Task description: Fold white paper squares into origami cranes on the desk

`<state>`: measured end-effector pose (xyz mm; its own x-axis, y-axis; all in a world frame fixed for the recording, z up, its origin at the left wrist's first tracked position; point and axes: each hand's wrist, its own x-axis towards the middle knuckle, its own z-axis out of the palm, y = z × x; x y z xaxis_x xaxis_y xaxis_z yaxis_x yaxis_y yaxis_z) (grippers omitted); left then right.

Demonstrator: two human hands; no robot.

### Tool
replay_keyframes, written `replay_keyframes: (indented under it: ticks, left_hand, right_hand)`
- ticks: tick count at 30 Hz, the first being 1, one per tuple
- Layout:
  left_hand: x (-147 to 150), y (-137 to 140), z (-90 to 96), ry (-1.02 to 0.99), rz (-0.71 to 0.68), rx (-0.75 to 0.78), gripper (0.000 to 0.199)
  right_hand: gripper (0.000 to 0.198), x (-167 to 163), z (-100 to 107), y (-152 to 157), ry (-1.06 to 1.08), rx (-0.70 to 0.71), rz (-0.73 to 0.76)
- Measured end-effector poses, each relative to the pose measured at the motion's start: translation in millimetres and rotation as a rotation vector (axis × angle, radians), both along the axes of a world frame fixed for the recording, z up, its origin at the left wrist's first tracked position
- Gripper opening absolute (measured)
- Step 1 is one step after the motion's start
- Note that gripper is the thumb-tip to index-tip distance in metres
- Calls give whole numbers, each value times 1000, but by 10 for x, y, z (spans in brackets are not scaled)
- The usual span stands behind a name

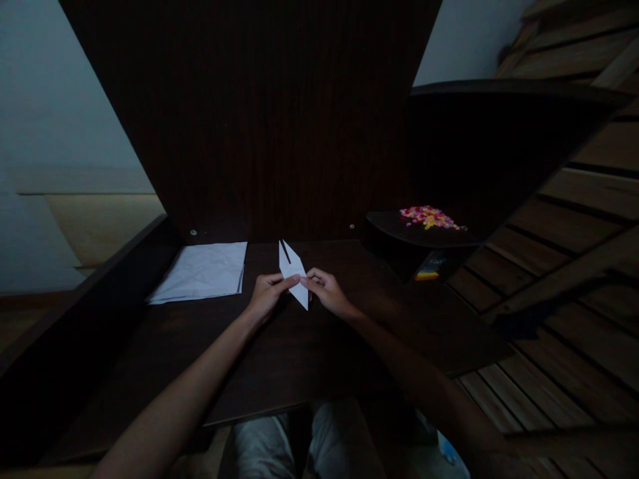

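A folded white paper (295,267) is held above the dark desk, with two narrow points split apart at its far end and one sharp point toward me. My left hand (269,293) pinches it from the left, thumb lying on top. From the right, my right hand (327,291) grips the same paper, its thumb close to the other thumb near the middle. The fingers underneath are mostly hidden by the paper.
A stack of white paper sheets (204,271) lies at the desk's back left. Small pink, red and yellow pieces (430,217) are heaped on a rounded shelf (387,226) at the right. A dark panel (259,120) rises behind the desk (279,359); wooden slats (564,266) stand at the far right.
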<state>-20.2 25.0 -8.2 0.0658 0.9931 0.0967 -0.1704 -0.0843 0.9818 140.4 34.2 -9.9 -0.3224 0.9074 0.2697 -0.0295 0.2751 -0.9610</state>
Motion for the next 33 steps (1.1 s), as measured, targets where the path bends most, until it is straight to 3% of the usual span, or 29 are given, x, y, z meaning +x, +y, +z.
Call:
replay_keyframes:
  ticks: [13, 18, 33]
  left_hand:
    - [2, -53, 37, 74, -65, 67, 25]
    - [-5, -78, 81, 158, -79, 84, 28]
    - [-3, -29, 48, 61, -42, 109, 29]
  right_hand:
    - [33, 39, 5, -14, 56, 38, 19]
    - [35, 17, 2, -25, 31, -40, 48]
    - [33, 42, -23, 20, 66, -74, 40]
